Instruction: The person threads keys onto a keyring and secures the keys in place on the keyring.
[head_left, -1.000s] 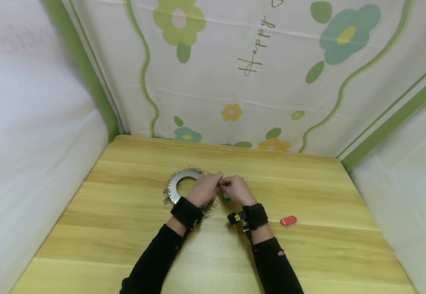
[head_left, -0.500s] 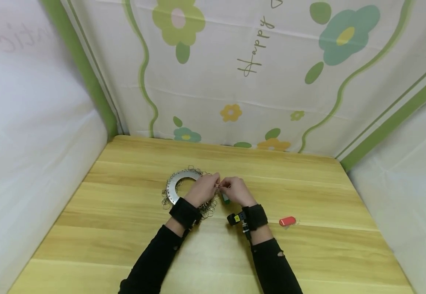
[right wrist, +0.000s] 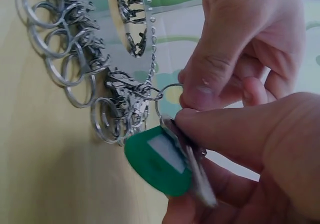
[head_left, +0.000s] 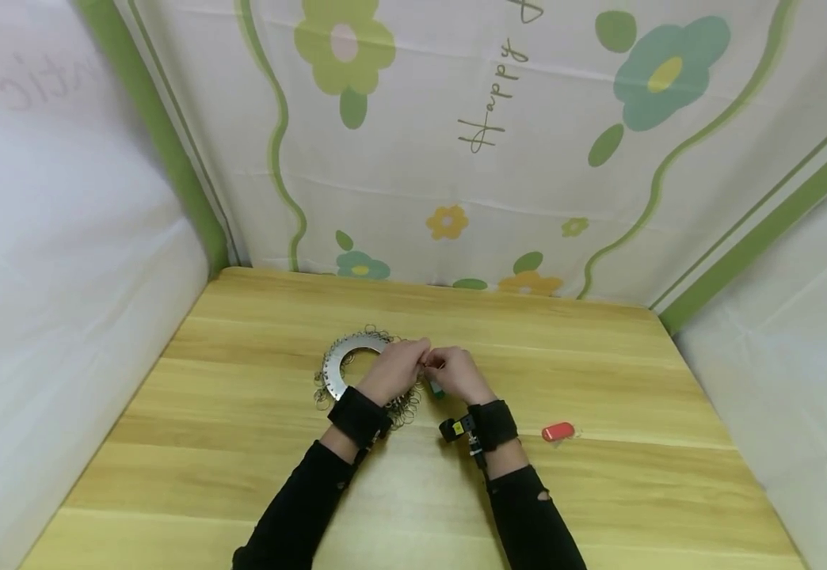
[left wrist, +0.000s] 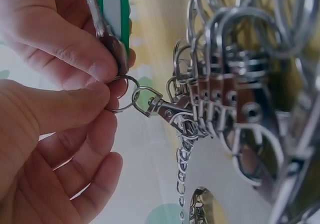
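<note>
In the left wrist view, my left hand pinches a split key ring between thumb and index finger. The ring passes through the swivel loop of a snap hook, which hangs on a round silver metal plate. My right hand meets the left one at the plate's right side. Its fingers grip a key and a green key tag with a white label, close against the ring. Fingertips partly cover the ring and the key's head.
Many other snap hooks with rings crowd the plate's edge. A red key tag with a ring lies on the wooden table to the right. Printed cloth walls stand around the table's back and sides.
Both hands stay together beside the plate, with only small finger shifts. The green tag beneath the right hand tilts slightly. The head view has shifted a little.
</note>
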The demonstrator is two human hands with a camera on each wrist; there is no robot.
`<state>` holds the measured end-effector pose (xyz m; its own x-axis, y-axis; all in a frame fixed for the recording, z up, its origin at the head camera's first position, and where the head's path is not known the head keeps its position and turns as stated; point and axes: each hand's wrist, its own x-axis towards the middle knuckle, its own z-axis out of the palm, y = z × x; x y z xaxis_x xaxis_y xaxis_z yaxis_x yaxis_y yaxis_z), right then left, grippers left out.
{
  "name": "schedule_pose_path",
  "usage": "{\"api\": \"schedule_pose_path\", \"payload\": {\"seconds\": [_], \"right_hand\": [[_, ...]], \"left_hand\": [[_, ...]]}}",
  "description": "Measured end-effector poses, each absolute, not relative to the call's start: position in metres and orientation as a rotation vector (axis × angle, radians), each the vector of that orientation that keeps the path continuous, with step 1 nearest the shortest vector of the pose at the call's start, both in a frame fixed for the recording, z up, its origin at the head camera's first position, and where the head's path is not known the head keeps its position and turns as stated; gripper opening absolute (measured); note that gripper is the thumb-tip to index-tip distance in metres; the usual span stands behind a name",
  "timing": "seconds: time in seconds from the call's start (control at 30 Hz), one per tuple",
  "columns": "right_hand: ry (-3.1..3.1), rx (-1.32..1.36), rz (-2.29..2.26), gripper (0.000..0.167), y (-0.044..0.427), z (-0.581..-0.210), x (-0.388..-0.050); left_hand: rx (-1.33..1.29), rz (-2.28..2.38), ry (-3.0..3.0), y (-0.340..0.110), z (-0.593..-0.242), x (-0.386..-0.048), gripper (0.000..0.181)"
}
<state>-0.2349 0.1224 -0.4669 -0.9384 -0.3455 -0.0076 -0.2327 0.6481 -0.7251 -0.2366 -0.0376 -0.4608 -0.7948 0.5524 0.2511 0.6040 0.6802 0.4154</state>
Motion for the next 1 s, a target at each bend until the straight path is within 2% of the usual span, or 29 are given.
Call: {"api": "schedule_pose_path", "payload": {"seconds": [0.33,0.67,0.83,1.0], "right_hand": [[2.705,-0.456,-1.124,0.007,0.1217,-0.4723,-0.2369],[2.71,-0.442,-1.128,0.008,0.1217,-0.47,-0.2346],[2.731,-0.453,-1.143,0.009,0.1208,-0.4679,-0.2354],[2.742,-0.477,-1.133,0.01,0.1206,-0.4666,-0.236]], "left_hand": [[-0.837,-0.743,-2.932,-0.0401,-0.462,-0.239,0.009],[-0.824,-0.588,-2.945,-0.0407,-0.4619,-0.2362,0.012],[-0.83,-0.655,-2.91,-0.0403,-0.4595,-0.2363,0.008],[-0.877,-0.671,-2.859,-0.0399,-0.4595,-0.2369,0.012]]}}
